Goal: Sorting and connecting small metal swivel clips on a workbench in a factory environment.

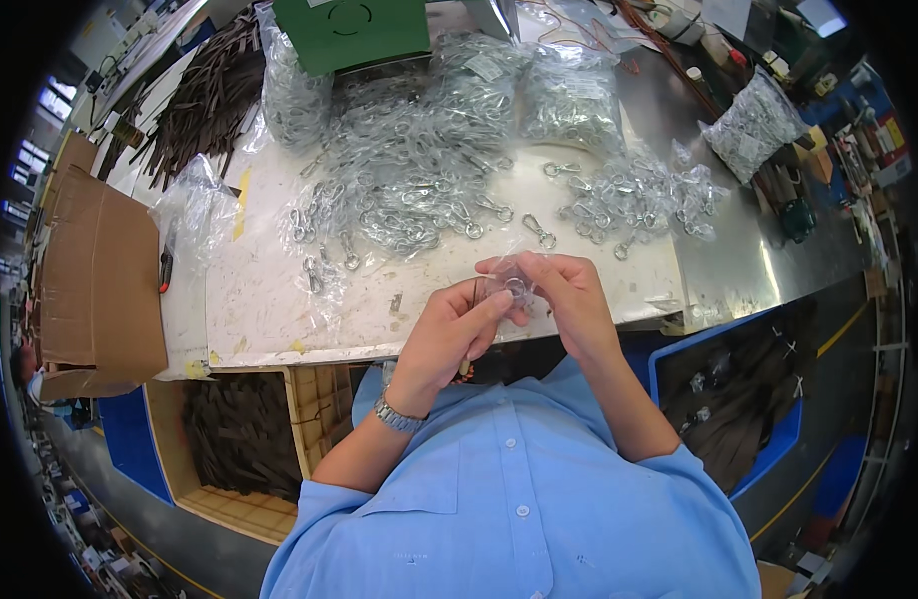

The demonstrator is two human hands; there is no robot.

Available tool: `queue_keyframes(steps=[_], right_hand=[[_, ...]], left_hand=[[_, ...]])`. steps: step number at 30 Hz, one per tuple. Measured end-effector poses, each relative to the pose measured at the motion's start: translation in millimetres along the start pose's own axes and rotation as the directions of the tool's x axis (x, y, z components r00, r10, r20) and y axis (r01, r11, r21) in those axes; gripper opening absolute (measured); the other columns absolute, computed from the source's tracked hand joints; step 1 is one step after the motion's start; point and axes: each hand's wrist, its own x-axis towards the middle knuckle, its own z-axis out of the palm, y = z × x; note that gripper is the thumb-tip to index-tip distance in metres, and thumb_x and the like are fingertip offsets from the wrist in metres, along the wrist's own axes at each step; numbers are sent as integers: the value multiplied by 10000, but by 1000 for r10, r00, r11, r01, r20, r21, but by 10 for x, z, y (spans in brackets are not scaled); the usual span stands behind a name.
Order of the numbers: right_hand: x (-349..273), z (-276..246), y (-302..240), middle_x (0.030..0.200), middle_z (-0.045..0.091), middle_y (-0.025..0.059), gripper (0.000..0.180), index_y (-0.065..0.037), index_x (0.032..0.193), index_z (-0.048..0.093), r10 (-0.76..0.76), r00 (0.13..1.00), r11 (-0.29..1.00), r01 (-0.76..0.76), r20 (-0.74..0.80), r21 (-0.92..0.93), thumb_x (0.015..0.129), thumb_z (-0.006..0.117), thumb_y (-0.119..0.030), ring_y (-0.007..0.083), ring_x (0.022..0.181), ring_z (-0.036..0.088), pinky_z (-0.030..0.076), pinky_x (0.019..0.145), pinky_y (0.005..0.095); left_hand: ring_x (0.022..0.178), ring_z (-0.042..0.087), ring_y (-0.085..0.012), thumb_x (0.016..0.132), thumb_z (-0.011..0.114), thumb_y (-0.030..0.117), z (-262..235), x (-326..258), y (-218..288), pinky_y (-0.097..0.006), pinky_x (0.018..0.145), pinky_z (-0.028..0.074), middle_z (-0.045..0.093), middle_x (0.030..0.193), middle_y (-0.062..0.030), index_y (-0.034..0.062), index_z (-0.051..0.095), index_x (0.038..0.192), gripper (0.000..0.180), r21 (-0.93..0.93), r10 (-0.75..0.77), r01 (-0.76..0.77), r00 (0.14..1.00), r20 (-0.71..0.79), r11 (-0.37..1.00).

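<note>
Just past the table's near edge, both my hands hold a small clear plastic bag (517, 285) with a shiny metal ring showing through it. My left hand (457, 324) pinches its lower left side, thumb on top. My right hand (571, 292) grips the upper right side between thumb and fingers. Whether a whole snap hook is inside is hidden by the fingers. Beyond my hands lies a loose silver snap hook (539, 231). A heap of bagged snap hooks (409, 190) spreads across the middle of the table, and a smaller group (639, 200) lies to the right.
Large filled plastic bags (574, 100) stand behind the heap, beside a green box (354, 35). Dark straps (205, 95) are piled at the far left. A cardboard box (100, 275) borders the table's left end. Below the edge are a wooden crate (297, 424) and a blue bin (768, 469).
</note>
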Motion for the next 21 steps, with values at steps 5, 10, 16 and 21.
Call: queue_keyframes(steps=[5,10,16,21], right_hand=[[-9,166,31,1266,772,195,419,78,1205,761,-19,991,986,41,-134,163,1133,577,-291,187,1019,756,597,903,336],[-64,184,145,1265,768,214,406,68,1202,763,67,995,986,-53,-80,159,1127,587,-289,221,1041,765,601,931,349],[-14,96,93,1224,774,236,419,70,1182,764,-43,976,972,90,-212,217,1121,595,-309,277,1104,771,583,1043,388],[-16,165,114,1184,783,227,431,77,1163,763,-31,979,979,71,-201,193,1124,588,-314,275,1097,772,582,1049,403]], left_hand=[[550,439,-10,1098,650,216,-20,2,13,-184,502,335,773,979,-69,5,706,1052,223,37,-16,16,1000,-12,999],[585,447,-9,1092,645,181,-43,-13,98,-178,532,348,757,988,-73,-13,699,1177,218,66,9,-10,1000,18,998],[678,471,-29,1063,681,188,-75,-156,219,-196,591,372,650,801,45,52,782,1146,189,256,-51,52,999,-9,965],[647,439,-14,1026,736,150,-46,-215,133,-208,562,333,614,765,76,55,812,1131,161,358,157,-132,987,-41,924]])
